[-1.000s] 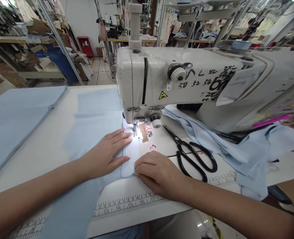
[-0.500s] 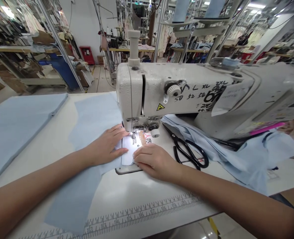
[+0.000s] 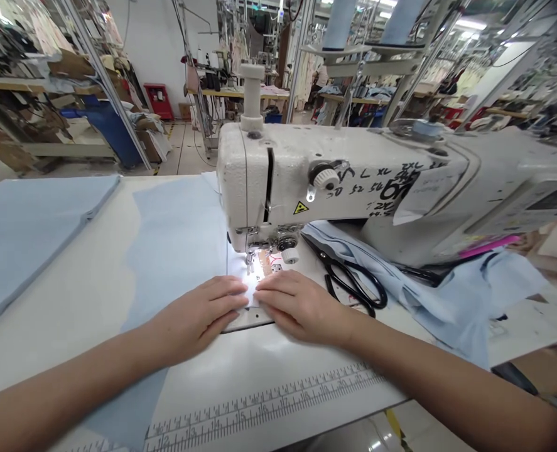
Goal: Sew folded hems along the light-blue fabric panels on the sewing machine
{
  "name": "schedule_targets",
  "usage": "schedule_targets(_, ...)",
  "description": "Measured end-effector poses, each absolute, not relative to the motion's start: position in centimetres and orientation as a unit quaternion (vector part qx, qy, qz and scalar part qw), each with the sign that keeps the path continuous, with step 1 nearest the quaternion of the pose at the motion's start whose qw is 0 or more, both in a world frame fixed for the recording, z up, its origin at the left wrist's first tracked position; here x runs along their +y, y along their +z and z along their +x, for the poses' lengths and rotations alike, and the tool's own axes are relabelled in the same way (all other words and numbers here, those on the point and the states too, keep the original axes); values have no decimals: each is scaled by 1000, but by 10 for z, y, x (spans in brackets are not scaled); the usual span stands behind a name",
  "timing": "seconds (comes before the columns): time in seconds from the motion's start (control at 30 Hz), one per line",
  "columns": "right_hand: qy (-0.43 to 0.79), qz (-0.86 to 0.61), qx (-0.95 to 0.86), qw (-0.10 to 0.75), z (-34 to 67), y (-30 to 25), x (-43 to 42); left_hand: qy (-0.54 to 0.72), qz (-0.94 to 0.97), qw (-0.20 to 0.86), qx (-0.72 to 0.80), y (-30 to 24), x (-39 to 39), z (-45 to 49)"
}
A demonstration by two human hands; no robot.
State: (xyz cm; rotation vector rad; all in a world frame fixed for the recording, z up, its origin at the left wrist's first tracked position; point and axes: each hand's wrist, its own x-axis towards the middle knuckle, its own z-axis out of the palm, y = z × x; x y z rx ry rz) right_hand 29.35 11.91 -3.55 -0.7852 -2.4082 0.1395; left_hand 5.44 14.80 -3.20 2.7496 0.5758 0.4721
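Your hands have closed in toward each other since the earlier view, and your fingertips now almost meet just in front of the presser foot (image 3: 250,260). Your left hand (image 3: 198,320) lies flat and open, fingers together, and your right hand (image 3: 301,307) lies open with its fingers slightly curved. Both press down on a small piece of light blue cloth (image 3: 240,267) without gripping it. That piece sits on the sewing machine (image 3: 306,182) bed, reaching the presser foot. A larger blue panel (image 3: 174,251) runs beneath your left forearm, and another (image 3: 28,238) lies further left on the table (image 3: 85,282). Black-handled scissors (image 3: 353,282) sit just beyond your right hand, beside crumpled blue cloth (image 3: 461,295).
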Motion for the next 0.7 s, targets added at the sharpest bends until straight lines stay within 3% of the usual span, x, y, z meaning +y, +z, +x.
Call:
schedule_targets(0.2,51,-306,-903,297,298,-33,117,157,960,131,193,-31,152,52)
schedule_targets(0.5,28,-268,-943,197,296,-37,116,161,964,112,179,-32,151,51)
schedule_targets(0.7,34,-274,-937,216,295,-34,114,150,965,120,176,-31,153,49)
